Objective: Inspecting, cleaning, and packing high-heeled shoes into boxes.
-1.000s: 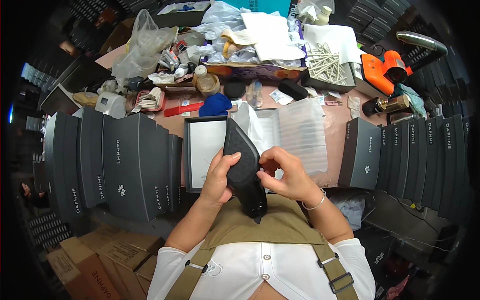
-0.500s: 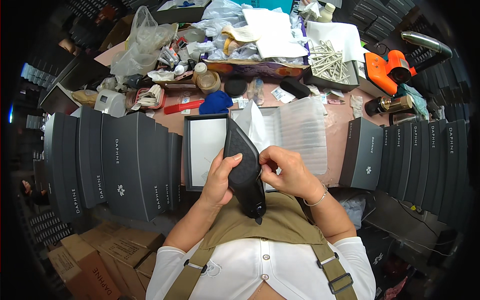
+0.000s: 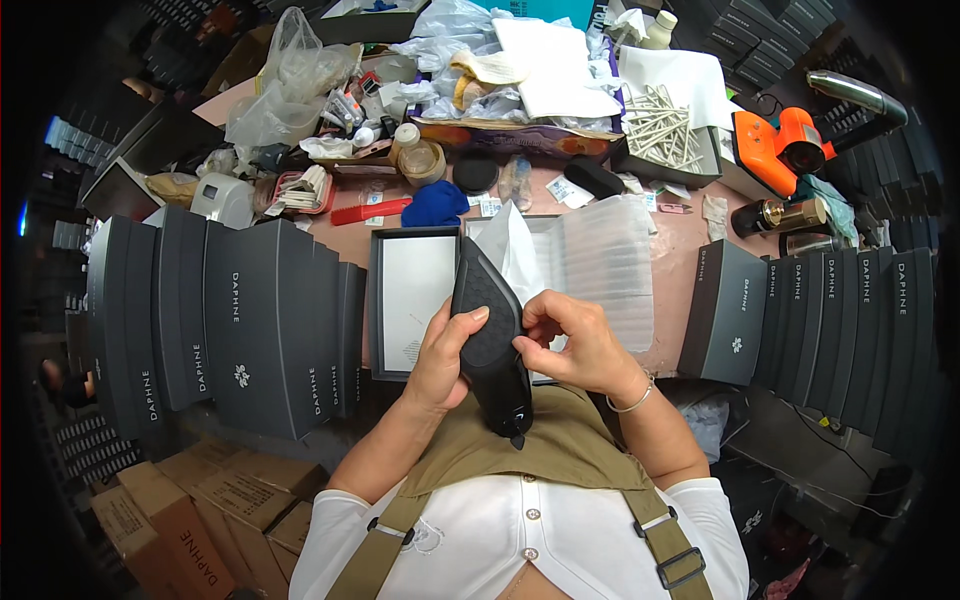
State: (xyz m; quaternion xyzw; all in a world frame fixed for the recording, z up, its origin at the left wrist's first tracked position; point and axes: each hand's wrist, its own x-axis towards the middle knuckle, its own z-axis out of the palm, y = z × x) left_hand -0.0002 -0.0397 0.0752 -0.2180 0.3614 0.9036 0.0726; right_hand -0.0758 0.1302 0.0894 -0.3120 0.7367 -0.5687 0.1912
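A black shoe (image 3: pixel 490 325) with a patterned sole hangs toe up in front of my apron, its sole facing me and its heel end low. My left hand (image 3: pixel 440 355) is wrapped round its left side, thumb pressed on the sole. At the shoe's right edge, my right hand (image 3: pixel 575 345) has its thumb and forefinger pinched together; whatever lies between them is too small to make out. Behind the shoe lies an open dark shoe box (image 3: pixel 375 310) with white lining, and white tissue paper (image 3: pixel 510 250) stands up from it.
Stacked grey shoe boxes (image 3: pixel 270 320) flank me on the left, and more boxes (image 3: pixel 727 315) stand on the right. Beyond are a blue cloth (image 3: pixel 435 204), a red comb (image 3: pixel 368 212), a tray of white sticks (image 3: pixel 660 130) and an orange heat tool (image 3: pixel 775 150). Translucent sheeting (image 3: pixel 605 270) covers the table's middle.
The view has shifted slightly. My right hand's fingertips have moved a little along the shoe's right edge, still pinched; my left hand keeps its hold.
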